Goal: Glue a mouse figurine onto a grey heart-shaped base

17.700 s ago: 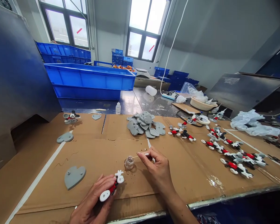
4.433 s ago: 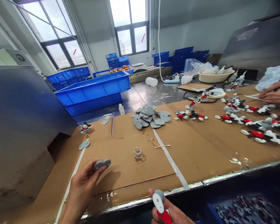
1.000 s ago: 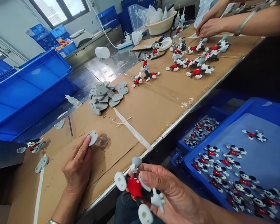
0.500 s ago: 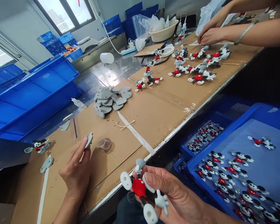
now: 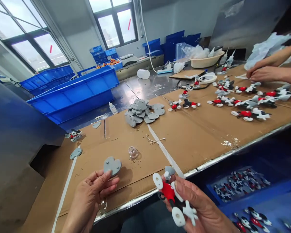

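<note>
Lower centre of the frame: the left hand [image 5: 92, 197] pinches a grey heart-shaped base [image 5: 112, 165] between thumb and fingertips, above the cardboard-covered table [image 5: 203, 139]. Lower right of centre: the right hand [image 5: 201, 210] closes its fingers around a red-and-white cartoon mouse figure [image 5: 172, 197], held off the table's near edge. A small clear jar [image 5: 133, 152] stands just beyond the base; a pile of grey bases [image 5: 142, 111] lies at centre. At the upper right, another person's hands [image 5: 264, 72] work beside rows of figures [image 5: 247, 103].
</note>
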`<act>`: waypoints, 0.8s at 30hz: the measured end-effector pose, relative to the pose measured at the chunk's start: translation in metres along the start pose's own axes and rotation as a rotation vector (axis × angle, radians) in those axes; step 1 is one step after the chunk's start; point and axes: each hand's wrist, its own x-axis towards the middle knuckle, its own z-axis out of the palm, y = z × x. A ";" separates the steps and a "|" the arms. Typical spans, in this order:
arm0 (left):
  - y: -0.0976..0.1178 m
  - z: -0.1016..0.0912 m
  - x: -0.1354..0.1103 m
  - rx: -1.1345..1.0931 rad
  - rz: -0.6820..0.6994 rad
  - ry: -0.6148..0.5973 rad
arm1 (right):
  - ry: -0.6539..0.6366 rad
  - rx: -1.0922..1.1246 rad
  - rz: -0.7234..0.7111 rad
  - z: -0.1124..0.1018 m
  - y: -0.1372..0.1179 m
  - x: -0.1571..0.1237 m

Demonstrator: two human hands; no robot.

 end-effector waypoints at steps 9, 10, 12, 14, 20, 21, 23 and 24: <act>-0.027 -0.002 0.000 0.017 -0.166 -0.057 | 0.077 -0.235 -0.047 0.000 -0.006 0.012; -0.030 -0.004 0.001 0.021 -0.169 -0.068 | 0.081 -0.248 -0.040 -0.001 -0.006 0.013; -0.033 -0.009 0.003 0.036 -0.164 -0.102 | 0.093 -0.268 -0.036 -0.002 -0.005 0.015; -0.033 -0.015 0.007 0.064 -0.149 -0.157 | 0.103 -0.285 -0.034 -0.003 -0.005 0.016; -0.017 -0.034 0.041 0.300 -0.057 -0.367 | 0.120 -0.373 -0.041 -0.001 -0.007 0.019; -0.012 -0.035 0.048 0.360 -0.033 -0.402 | 0.123 -0.395 -0.042 -0.001 -0.008 0.020; -0.001 -0.035 0.061 0.474 0.027 -0.473 | 0.112 -0.436 -0.031 -0.001 -0.009 0.022; 0.005 -0.035 0.066 0.528 0.063 -0.509 | 0.101 -0.451 -0.026 -0.001 -0.010 0.023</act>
